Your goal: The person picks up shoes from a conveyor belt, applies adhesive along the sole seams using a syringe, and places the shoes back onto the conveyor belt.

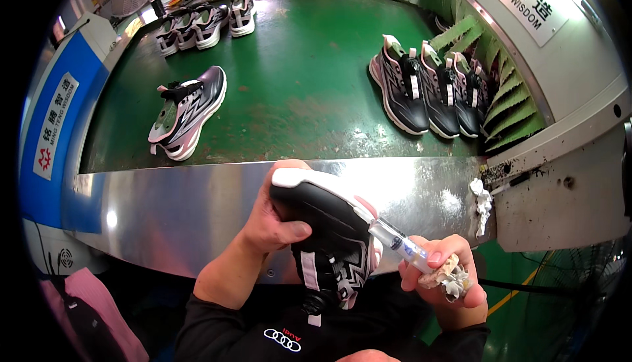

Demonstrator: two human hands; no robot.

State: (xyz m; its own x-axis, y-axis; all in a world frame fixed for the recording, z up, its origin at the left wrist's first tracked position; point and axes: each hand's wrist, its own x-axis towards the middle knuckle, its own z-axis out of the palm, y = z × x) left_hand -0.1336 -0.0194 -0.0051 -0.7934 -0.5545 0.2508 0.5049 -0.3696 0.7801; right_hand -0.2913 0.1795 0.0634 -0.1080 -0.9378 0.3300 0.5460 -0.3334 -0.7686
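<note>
My left hand (271,220) grips the toe end of a black sneaker (326,214) with a white sole, pink trim and a dial on its upper. The sneaker is tilted in front of my chest, toe away from me. In my right hand (464,266) is a clear plastic syringe (398,240), its tip at the seam between the white sole and the upper. A crumpled whitish wad (454,279) is bunched at the rear of the syringe, among my right fingers. What is inside the barrel I cannot make out.
Ahead lies a green conveyor belt (289,85) with a metal front edge (171,210). One sneaker (191,111) stands at left, several sneakers (207,26) at far left, and more sneakers (428,92) beside the green strip curtain (517,108). White scraps (482,207) hang at the right edge.
</note>
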